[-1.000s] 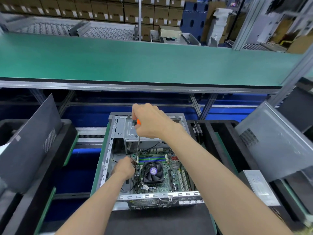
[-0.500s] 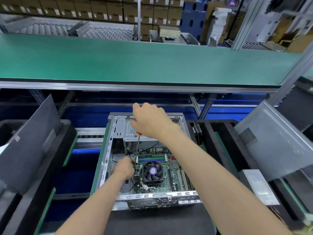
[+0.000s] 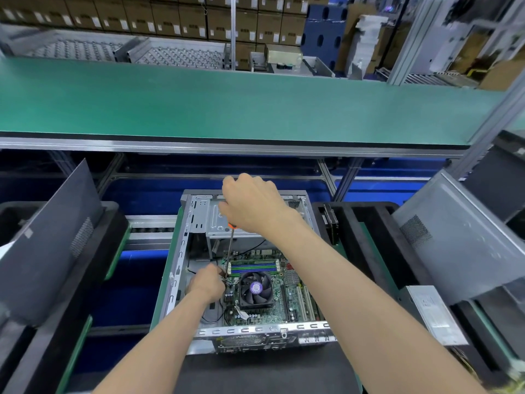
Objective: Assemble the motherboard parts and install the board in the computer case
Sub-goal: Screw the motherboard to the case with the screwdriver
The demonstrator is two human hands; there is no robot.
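Board [image 3: 287, 294] sits in case [image 3: 196, 223]. R hand [image 3: 252, 206] grips screwdriver [image 3: 229, 251], tip at board's left edge; L hand [image 3: 206, 284] pinches by tip.

We couldn't read a single thing here, honestly. The cardboard boxes [image 3: 159, 15] stacked along the top of the frame had white labels, the fan [image 3: 256, 287] at lower centre wore a round purple sticker, and the silver unit [image 3: 433, 314] at lower right carried a label, but all were too small or blurry.
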